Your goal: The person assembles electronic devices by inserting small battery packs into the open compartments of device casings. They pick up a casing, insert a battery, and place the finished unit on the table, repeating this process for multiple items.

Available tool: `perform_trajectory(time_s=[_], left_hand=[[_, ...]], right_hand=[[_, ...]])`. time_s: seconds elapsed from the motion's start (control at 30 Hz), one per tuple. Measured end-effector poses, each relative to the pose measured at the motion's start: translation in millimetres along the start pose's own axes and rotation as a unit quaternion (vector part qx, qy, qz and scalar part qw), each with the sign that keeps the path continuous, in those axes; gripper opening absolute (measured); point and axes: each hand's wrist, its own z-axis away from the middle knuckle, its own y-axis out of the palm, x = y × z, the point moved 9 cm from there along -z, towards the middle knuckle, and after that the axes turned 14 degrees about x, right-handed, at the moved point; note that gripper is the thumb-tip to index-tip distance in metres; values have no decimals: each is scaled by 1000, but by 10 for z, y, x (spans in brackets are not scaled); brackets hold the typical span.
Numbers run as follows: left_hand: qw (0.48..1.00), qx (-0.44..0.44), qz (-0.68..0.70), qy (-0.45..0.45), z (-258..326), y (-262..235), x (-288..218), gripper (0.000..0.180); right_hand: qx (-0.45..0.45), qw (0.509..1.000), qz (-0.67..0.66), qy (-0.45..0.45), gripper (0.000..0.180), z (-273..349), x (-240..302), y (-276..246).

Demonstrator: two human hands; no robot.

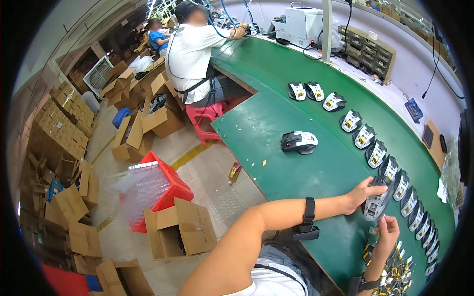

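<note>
My left hand (361, 195) grips a grey and black computer mouse (376, 201), tilted above the green bench with its pale underside partly showing. Close to the mouse's lower end is my right hand (387, 231), its thumb and fingers pinched together. A tiny pale thing seems to be at those fingertips, too small to name. Beneath and around the right wrist lies a heap of small parts (397, 269) with yellow pieces and thin leads. A long curved row of similar part-built mice, such as one white and black mouse (364, 136), runs along the bench beyond both hands.
A single mouse (299, 142) sits mid-bench on the green surface (256, 133). Further along, a co-worker (195, 54) sits on a pink stool (203, 116). Left of the bench stand a red crate (180, 180) with bubble wrap and several cardboard boxes (195, 229).
</note>
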Motion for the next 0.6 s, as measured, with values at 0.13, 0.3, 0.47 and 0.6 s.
perform_trajectory(time_s=[0.13,0.3,0.47,0.6], left_hand=[[999,47,6,0,5,127,-62,46],[996,54,-68,-6,26,141,-9,49],[986,90,-137,14,25,196,-25,50],[987,106,-122,18,11,222,-16,48]], right_hand=[[10,998,58,3,7,13,28,40],[26,999,34,-3,7,11,-82,25],[14,999,6,51,6,24,-269,-47],[-11,1000,-2,16,4,4,-282,-87]])
